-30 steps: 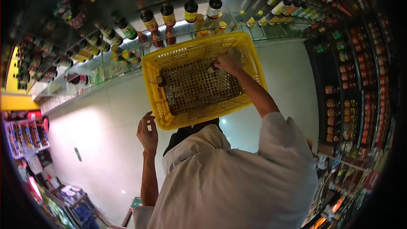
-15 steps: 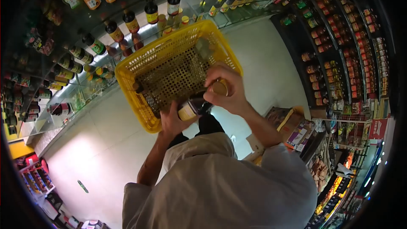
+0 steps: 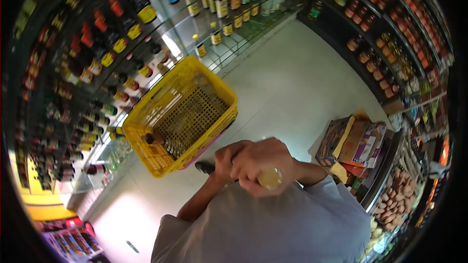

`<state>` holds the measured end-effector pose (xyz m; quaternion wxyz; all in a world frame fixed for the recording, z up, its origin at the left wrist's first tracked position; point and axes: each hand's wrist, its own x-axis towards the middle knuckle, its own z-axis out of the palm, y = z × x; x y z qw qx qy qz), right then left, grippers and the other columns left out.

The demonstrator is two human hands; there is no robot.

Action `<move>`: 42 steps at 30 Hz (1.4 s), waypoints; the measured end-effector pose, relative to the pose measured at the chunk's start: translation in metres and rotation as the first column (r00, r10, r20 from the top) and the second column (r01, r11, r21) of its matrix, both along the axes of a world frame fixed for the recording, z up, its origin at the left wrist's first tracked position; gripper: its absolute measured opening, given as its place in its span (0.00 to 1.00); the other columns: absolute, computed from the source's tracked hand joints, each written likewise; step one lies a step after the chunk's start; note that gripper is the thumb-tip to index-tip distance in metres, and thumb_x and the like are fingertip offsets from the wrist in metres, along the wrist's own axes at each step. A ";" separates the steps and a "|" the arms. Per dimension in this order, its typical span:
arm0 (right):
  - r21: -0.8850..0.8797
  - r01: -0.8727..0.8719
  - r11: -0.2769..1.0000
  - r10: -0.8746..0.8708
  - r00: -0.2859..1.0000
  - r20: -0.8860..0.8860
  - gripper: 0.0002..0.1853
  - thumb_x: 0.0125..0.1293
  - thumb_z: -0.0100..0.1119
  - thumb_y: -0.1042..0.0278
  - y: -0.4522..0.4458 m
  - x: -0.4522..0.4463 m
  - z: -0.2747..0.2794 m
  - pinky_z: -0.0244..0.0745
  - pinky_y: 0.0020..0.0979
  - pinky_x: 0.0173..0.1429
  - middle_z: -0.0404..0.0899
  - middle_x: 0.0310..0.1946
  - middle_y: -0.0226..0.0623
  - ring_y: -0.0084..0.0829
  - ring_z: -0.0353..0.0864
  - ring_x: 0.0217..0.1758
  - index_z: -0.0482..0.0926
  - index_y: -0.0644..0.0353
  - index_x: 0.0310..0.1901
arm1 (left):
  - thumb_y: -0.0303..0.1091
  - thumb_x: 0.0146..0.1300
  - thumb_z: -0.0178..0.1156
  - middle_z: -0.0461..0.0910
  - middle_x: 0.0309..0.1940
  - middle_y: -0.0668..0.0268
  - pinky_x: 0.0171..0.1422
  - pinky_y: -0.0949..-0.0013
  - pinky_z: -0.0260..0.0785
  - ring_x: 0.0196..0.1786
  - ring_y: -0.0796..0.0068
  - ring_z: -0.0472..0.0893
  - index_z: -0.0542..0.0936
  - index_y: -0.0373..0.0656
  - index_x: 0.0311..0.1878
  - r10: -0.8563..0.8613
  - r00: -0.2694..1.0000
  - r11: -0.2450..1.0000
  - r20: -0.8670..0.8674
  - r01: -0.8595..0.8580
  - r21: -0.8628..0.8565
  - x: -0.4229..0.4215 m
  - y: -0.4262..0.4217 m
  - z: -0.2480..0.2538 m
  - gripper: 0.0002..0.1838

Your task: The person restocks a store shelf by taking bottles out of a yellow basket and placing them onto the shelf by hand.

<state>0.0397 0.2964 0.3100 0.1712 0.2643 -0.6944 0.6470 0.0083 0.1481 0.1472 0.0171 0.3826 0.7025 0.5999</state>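
Observation:
My right hand (image 3: 268,158) is closed around a container with a round yellowish top (image 3: 269,178), in front of my chest. Its body is hidden by my fingers. My left hand (image 3: 225,162) is closed too, pressed against the right one. A dark sliver shows between the hands, but what my left fingers hold is hidden. Beyond my hands to the left stands a yellow shopping basket (image 3: 157,169) with a perforated bottom. A small dark brown bottle-like thing (image 3: 155,139) lies in its near left corner.
Glass shelves with several dark sauce bottles (image 3: 139,65) rise just behind the basket. Shelves of jars (image 3: 375,68) line the right. Open cardboard boxes (image 3: 353,146) and a bin of brown produce (image 3: 397,197) stand at my right. Pale floor tiles (image 3: 278,83) lie between.
Both hands have moved out from over the basket, toward my chest, and come together. The dark bottle with a cream label seen at my left hand is now hidden. The view has turned.

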 end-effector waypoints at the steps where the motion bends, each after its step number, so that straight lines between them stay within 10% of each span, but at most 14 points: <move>1: -0.029 0.003 1.000 -0.008 0.987 -0.162 0.11 0.50 0.64 0.75 0.014 0.012 0.001 0.78 0.30 0.33 0.77 0.21 0.30 0.32 0.83 0.28 0.70 0.55 0.19 | 0.40 0.48 0.71 0.82 0.39 0.55 0.36 0.62 0.77 0.36 0.58 0.84 0.72 0.41 0.46 -0.027 1.000 1.000 -0.014 0.027 -0.006 -0.004 0.022 0.015 0.25; 3: 0.030 0.073 0.997 -0.064 0.968 -0.244 0.11 0.49 0.65 0.75 0.036 0.038 0.002 0.80 0.31 0.35 0.77 0.21 0.29 0.32 0.84 0.29 0.70 0.55 0.19 | 0.38 0.51 0.69 0.82 0.41 0.53 0.40 0.62 0.79 0.39 0.55 0.84 0.69 0.41 0.47 -0.125 0.933 0.976 -0.338 0.178 0.129 -0.005 0.059 0.035 0.24; 7: 0.125 0.158 0.980 -0.103 0.926 -0.363 0.12 0.46 0.66 0.75 0.072 0.061 0.007 0.84 0.34 0.41 0.77 0.21 0.28 0.31 0.84 0.30 0.70 0.54 0.19 | 0.36 0.53 0.67 0.81 0.44 0.53 0.43 0.61 0.79 0.43 0.54 0.84 0.69 0.41 0.47 -0.242 0.903 0.927 -0.354 0.323 0.191 -0.003 0.107 0.041 0.22; 16: 0.046 0.150 0.988 -0.143 0.982 -0.119 0.11 0.45 0.64 0.79 0.129 0.042 -0.023 0.83 0.35 0.41 0.77 0.20 0.29 0.33 0.84 0.29 0.70 0.56 0.19 | 0.33 0.49 0.70 0.80 0.49 0.55 0.53 0.61 0.75 0.49 0.55 0.82 0.71 0.42 0.49 -0.287 0.958 0.958 0.021 0.287 -0.021 0.002 0.140 0.037 0.24; 20: 0.090 0.148 0.985 -0.129 0.974 -0.187 0.12 0.44 0.66 0.78 0.147 0.012 -0.036 0.75 0.29 0.28 0.78 0.24 0.37 0.36 0.82 0.29 0.69 0.58 0.20 | 0.33 0.48 0.70 0.80 0.49 0.56 0.53 0.61 0.75 0.50 0.56 0.81 0.71 0.42 0.50 -0.257 0.966 0.963 -0.025 0.259 0.077 -0.029 0.169 0.011 0.25; 42: 0.170 0.325 0.930 -0.321 0.946 -0.054 0.12 0.42 0.61 0.82 0.347 -0.229 -0.022 0.82 0.33 0.35 0.79 0.19 0.33 0.34 0.84 0.26 0.67 0.56 0.17 | 0.34 0.43 0.71 0.79 0.50 0.61 0.53 0.62 0.74 0.49 0.58 0.81 0.70 0.46 0.56 -0.458 0.889 0.885 0.018 0.458 -0.084 -0.290 0.367 0.023 0.34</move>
